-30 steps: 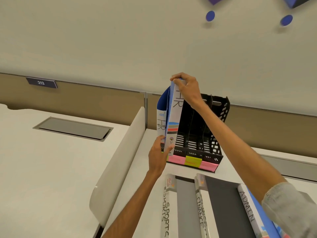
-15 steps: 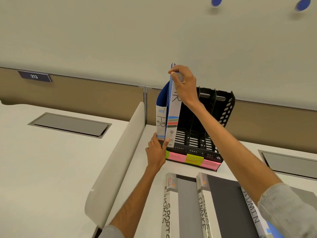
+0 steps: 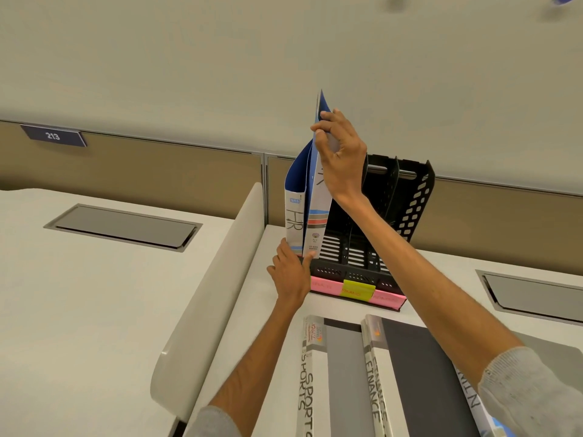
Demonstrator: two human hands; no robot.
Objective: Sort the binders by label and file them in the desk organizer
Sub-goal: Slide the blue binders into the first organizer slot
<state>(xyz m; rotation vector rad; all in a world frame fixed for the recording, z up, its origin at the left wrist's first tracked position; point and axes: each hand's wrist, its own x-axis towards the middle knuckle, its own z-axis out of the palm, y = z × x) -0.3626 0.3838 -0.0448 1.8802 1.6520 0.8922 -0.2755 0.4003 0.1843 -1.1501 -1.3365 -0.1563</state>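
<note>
Two blue HR binders stand upright in the leftmost slot of the black desk organizer (image 3: 413, 200). The left HR binder (image 3: 295, 219) shows its white spine. My right hand (image 3: 339, 156) pinches the top of the second HR binder (image 3: 317, 216). My left hand (image 3: 291, 272) touches the bottom of the binders at the organizer's front left corner. Pink and yellow sticky labels (image 3: 358, 291) line the organizer's front. Flat on the desk in front lie the SPORTS binder (image 3: 328, 380), the FINANCE binder (image 3: 410, 380) and, partly under my right sleeve, the ADMIN binder (image 3: 470, 402).
A curved white divider panel (image 3: 214, 279) separates this desk from the left desk, which has a grey cable hatch (image 3: 123, 227). Another hatch (image 3: 533, 294) sits at the right. A partition wall with a "213" plate (image 3: 53, 136) runs behind.
My right hand has slid up along the second HR binder's top edge and the binder stands more upright in the slot. My left hand has dropped to the binders' bottom.
</note>
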